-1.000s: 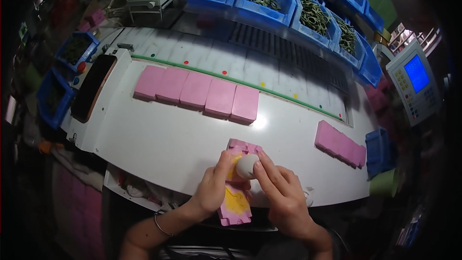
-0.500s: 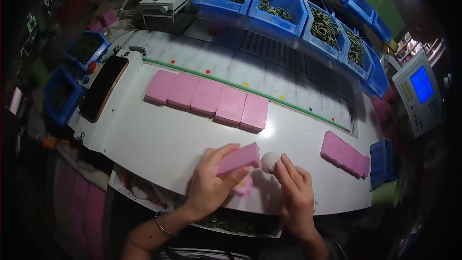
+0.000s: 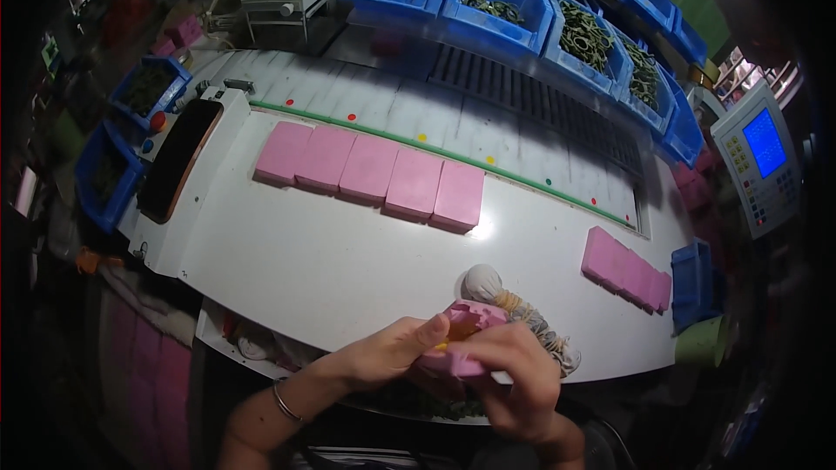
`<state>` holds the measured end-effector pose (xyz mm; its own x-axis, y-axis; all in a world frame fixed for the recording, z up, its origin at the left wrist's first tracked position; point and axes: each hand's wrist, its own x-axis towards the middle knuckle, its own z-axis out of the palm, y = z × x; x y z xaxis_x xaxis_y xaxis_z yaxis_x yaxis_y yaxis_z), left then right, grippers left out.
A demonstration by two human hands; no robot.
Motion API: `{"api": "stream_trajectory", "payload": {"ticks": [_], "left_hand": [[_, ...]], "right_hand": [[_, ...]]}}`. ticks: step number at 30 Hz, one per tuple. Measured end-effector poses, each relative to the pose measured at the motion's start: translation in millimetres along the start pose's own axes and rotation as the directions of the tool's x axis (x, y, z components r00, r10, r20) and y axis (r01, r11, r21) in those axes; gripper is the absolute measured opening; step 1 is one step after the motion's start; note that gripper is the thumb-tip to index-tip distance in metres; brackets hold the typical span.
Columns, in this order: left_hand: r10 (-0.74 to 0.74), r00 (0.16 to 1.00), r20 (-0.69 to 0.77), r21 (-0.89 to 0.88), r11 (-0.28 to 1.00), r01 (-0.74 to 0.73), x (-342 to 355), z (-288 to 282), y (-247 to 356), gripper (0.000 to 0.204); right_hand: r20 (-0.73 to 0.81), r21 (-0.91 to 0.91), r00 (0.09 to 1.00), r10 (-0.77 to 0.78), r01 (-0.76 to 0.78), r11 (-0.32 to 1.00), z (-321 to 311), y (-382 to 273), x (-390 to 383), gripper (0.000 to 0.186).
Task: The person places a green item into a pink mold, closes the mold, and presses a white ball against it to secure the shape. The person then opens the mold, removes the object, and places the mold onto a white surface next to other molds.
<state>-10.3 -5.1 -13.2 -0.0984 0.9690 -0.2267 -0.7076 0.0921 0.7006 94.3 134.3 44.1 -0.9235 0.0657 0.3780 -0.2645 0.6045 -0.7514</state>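
Note:
In front of me, at the table's near edge, a pink rubber mould block (image 3: 481, 314) is parted, with yellow and ragged pink inner faces showing. My left hand (image 3: 383, 352) grips it from the left, thumb on top. From the right, my right hand (image 3: 520, 374) closes its bent fingers on the same mould; its fingertips are partly hidden. Just beyond the mould lies a whitish cloth bag (image 3: 482, 282) with a rounded head, bound with cord, its knotted tail running toward the right. Neither hand touches its head.
Several pink mould blocks (image 3: 369, 170) form a row along the green strip (image 3: 392, 137). More pink blocks (image 3: 623, 268) lean together at right, beside a blue bin (image 3: 692, 283). Blue bins (image 3: 496, 13) with green pieces line the back. A blue-screened control panel (image 3: 758, 157) stands far right.
My right hand has let go of the cloth bag, which now lies on the table, and has moved to the mould. My left hand has brought the mould nearer and turned it.

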Motion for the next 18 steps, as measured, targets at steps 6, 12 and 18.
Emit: {"api": "stream_trajectory", "payload": {"ticks": [6, 12, 18], "left_hand": [[0.104, 0.93, -0.353, -0.491, 0.825, -0.279, 18.1, 7.0, -0.1, 0.06], [0.172, 0.84, -0.515, -0.155, 0.945, -0.289, 9.4, 5.6, -4.2, 0.062], [0.228, 0.815, -0.532, -0.003, 0.963, -0.271, 12.4, 3.6, -2.6, 0.066]], "right_hand": [[0.296, -0.513, 0.878, -0.376, 0.478, 0.713, 21.2, -8.2, -20.5, 0.027], [0.12, -0.656, 0.969, 0.217, -0.086, 0.75, -16.1, 32.0, -11.8, 0.063], [0.254, -0.579, 0.93, 0.266, -0.074, 0.812, -22.5, 18.6, -9.2, 0.058]]}}
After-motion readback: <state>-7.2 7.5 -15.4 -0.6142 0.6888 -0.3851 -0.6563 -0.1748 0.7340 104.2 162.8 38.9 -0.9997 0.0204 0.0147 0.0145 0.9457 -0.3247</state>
